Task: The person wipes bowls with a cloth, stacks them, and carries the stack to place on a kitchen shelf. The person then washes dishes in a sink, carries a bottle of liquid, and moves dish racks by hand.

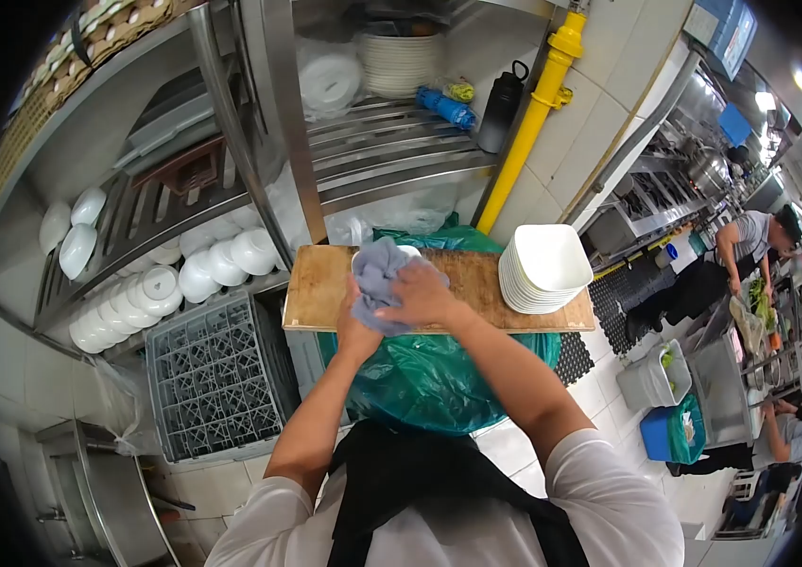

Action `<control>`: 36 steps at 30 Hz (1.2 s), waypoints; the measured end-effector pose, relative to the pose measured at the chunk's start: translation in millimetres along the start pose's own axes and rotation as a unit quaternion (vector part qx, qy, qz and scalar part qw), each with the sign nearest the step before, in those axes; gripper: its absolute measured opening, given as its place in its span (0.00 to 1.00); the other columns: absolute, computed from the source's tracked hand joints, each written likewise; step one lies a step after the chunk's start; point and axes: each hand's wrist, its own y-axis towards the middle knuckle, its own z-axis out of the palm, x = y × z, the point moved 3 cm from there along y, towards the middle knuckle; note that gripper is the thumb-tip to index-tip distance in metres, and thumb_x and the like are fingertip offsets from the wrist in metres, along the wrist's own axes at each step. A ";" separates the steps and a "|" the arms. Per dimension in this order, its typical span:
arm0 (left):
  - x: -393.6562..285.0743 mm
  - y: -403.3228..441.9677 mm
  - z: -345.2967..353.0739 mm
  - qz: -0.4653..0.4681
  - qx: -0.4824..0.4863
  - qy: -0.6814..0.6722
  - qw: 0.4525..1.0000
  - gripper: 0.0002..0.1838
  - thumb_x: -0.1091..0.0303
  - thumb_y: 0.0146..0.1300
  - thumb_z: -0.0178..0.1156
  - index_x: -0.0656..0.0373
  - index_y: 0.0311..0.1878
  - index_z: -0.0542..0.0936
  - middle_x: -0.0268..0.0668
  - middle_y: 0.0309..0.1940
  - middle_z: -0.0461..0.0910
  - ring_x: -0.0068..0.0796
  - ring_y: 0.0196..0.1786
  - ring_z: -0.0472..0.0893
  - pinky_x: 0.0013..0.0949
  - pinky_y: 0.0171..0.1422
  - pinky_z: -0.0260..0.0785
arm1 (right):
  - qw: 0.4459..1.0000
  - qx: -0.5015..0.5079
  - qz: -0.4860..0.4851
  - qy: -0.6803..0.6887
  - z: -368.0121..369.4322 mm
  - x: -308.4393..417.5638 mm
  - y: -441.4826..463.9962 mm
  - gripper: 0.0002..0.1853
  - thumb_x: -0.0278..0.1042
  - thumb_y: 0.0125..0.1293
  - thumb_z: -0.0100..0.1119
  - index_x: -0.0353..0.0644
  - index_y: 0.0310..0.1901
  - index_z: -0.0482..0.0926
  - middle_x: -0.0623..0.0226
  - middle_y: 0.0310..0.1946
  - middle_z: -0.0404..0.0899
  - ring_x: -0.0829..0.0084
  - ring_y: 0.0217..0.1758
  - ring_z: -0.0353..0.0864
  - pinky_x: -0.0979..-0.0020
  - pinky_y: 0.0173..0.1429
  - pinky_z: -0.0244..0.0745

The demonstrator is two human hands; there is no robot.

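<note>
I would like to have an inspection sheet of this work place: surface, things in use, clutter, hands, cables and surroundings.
Surface: wooden board, stained, above a green bag.
Things in use: bunched cloth over a mostly hidden white dish; stacked white dishes near the board's right end.
Clutter: bottle and blue packet beside shelf plates.
Hands: left and right both on the cloth; the left's grip is partly hidden.
Cables: nothing seen.
Surroundings: grey rack to the left, yellow pipe ahead, two people at right.
</note>
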 end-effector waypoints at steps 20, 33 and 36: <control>-34.5 16.9 -4.9 0.175 0.268 0.250 0.914 0.24 0.57 0.59 0.55 0.56 0.57 0.73 0.47 0.56 0.73 0.50 0.64 0.66 0.53 0.71 0.46 | 0.472 -0.009 0.166 0.866 -12.0 34.6 -142.8 0.30 0.42 0.61 0.61 0.36 0.61 0.65 0.63 0.52 0.75 0.73 0.53 0.76 0.68 0.59 0.70; -43.1 29.0 11.4 0.166 0.364 0.216 0.891 0.22 0.63 0.57 0.59 0.63 0.54 0.75 0.52 0.55 0.72 0.50 0.59 0.68 0.42 0.61 0.62 | 0.369 -0.134 0.198 0.898 10.3 44.5 -251.8 0.31 0.49 0.65 0.54 0.36 0.63 0.63 0.63 0.55 0.72 0.72 0.57 0.73 0.70 0.62 0.66; -37.9 32.9 9.6 0.108 0.312 0.078 0.941 0.21 0.64 0.59 0.57 0.66 0.54 0.74 0.49 0.48 0.77 0.44 0.50 0.74 0.37 0.56 0.65 | 0.395 -0.170 0.184 0.884 2.0 40.8 -231.7 0.31 0.46 0.65 0.55 0.37 0.63 0.62 0.65 0.55 0.72 0.73 0.55 0.73 0.70 0.61 0.66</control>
